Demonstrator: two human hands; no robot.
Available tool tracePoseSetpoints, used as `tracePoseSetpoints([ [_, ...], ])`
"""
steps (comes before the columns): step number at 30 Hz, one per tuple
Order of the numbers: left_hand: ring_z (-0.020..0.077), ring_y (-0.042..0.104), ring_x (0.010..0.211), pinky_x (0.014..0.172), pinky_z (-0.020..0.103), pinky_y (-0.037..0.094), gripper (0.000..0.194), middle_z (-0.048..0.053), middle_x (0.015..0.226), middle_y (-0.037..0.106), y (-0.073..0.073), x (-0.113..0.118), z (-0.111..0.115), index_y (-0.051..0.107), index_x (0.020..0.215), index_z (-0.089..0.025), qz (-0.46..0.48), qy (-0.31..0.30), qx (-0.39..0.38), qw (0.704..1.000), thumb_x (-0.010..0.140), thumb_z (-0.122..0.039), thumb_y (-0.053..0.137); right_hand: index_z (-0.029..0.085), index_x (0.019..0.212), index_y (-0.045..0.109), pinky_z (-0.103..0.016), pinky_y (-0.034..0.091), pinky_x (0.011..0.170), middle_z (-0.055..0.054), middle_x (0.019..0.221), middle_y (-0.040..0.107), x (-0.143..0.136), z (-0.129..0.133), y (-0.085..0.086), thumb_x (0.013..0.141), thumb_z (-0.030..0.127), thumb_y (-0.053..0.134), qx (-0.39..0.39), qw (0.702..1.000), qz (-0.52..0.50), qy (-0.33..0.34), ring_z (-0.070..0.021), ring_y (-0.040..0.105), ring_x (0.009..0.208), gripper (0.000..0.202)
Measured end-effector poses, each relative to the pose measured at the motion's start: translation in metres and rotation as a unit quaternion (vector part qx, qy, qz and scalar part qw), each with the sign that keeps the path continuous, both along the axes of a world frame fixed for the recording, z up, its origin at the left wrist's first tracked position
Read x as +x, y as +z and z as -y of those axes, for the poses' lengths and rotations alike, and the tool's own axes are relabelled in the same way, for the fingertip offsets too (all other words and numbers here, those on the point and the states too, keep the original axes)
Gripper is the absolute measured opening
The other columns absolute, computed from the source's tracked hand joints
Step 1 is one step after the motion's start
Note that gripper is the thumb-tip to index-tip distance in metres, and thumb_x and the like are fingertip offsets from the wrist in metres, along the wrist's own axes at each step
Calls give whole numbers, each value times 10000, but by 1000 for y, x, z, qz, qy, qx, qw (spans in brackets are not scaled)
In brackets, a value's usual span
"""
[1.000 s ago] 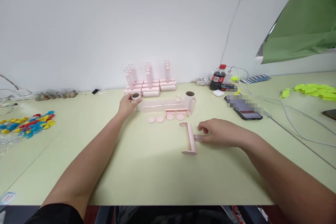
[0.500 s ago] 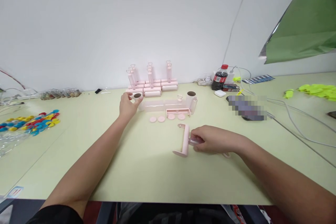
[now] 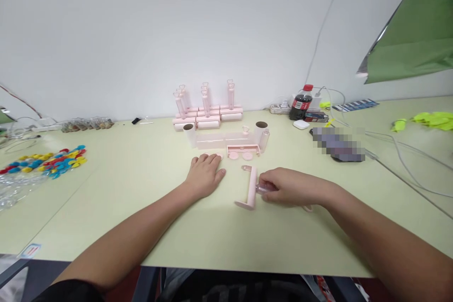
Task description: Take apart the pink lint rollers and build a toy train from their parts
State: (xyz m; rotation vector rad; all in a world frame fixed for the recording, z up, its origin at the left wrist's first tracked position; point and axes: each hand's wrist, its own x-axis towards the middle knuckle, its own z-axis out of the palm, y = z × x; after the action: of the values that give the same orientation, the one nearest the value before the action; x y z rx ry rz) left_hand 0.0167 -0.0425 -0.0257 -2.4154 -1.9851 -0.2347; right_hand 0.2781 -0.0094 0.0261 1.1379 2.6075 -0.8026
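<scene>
My right hand (image 3: 283,186) is closed around the clear handle of a pink lint roller frame (image 3: 252,188), which bears no roll and lies just above the table. My left hand (image 3: 205,175) lies palm down with its fingers stretched forward over pink discs, partly hiding them; whether it touches them I cannot tell. Two more pink discs (image 3: 247,156) lie to its right, before a pink frame piece (image 3: 243,148). Behind these stand a white roll (image 3: 189,136) at the left and another roll (image 3: 261,133) at the right, with clear covers (image 3: 211,141) between.
Several assembled pink lint rollers (image 3: 208,125) stand near the wall. To the right are a cola bottle (image 3: 301,103), a white case (image 3: 301,124), a blurred-out phone-like item (image 3: 338,145) and cables. Coloured plastic pieces (image 3: 63,163) lie at the left.
My left hand has let go of the left white roll and come back toward me, over the pink discs. My right hand keeps its hold on the lint roller frame.
</scene>
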Motion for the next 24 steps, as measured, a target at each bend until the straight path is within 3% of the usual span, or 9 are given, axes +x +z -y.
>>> tracePoseSetpoints([
  [6, 294, 457, 1227, 988, 478, 343, 406, 90, 1384, 531, 7, 4, 5, 502, 1309, -216, 25, -4, 37, 999, 970, -371, 342, 203, 691, 458, -260, 282, 521, -2, 679, 566, -6, 2, -5, 754, 244, 544, 35, 999, -27, 27, -143, 461, 573, 114],
  [9, 269, 526, 1120, 957, 446, 381, 336, 111, 1229, 610, 21, 13, 13, 572, 1179, -197, 173, -30, 31, 984, 961, -340, 359, 196, 738, 494, -267, 332, 576, -22, 757, 595, -11, 5, -5, 767, 217, 556, 75, 991, -99, 57, -159, 490, 644, 71],
  [11, 235, 589, 960, 859, 393, 445, 311, 97, 1034, 655, 31, 20, 18, 604, 1045, -185, 358, -58, -74, 929, 946, -391, 395, 190, 830, 539, -279, 379, 631, -40, 836, 619, -13, 6, -6, 796, 213, 562, 82, 980, -164, 72, -175, 525, 714, 47],
  [13, 184, 598, 785, 744, 332, 472, 299, 60, 855, 638, 38, 26, 21, 607, 925, -166, 518, -77, -192, 830, 898, -441, 491, 188, 957, 574, -303, 422, 710, -62, 937, 640, -15, 7, -8, 830, 219, 570, 78, 967, -228, 79, -196, 563, 813, 131],
  [15, 137, 564, 685, 671, 284, 460, 297, 24, 768, 598, 42, 31, 23, 602, 855, -148, 606, -79, -241, 754, 807, -439, 635, 195, 1053, 583, -331, 442, 786, -77, 1022, 645, -15, 7, -10, 856, 228, 576, 74, 954, -278, 78, -210, 581, 903, 200],
  [18, 103, 538, 643, 621, 247, 434, 329, 3, 745, 585, 43, 35, 26, 611, 826, -134, 660, -70, -243, 708, 691, -388, 771, 197, 1096, 585, -346, 453, 834, -80, 1065, 650, -15, 7, -14, 872, 246, 586, 68, 945, -312, 73, -212, 595, 950, 229],
  [24, 111, 567, 652, 645, 264, 459, 336, 19, 739, 619, 38, 30, 31, 642, 825, -117, 696, -58, -282, 658, 647, -336, 825, 188, 1099, 595, -329, 461, 817, -74, 1057, 670, -16, 8, -21, 876, 285, 603, 49, 946, -309, 81, -202, 611, 933, 243],
])
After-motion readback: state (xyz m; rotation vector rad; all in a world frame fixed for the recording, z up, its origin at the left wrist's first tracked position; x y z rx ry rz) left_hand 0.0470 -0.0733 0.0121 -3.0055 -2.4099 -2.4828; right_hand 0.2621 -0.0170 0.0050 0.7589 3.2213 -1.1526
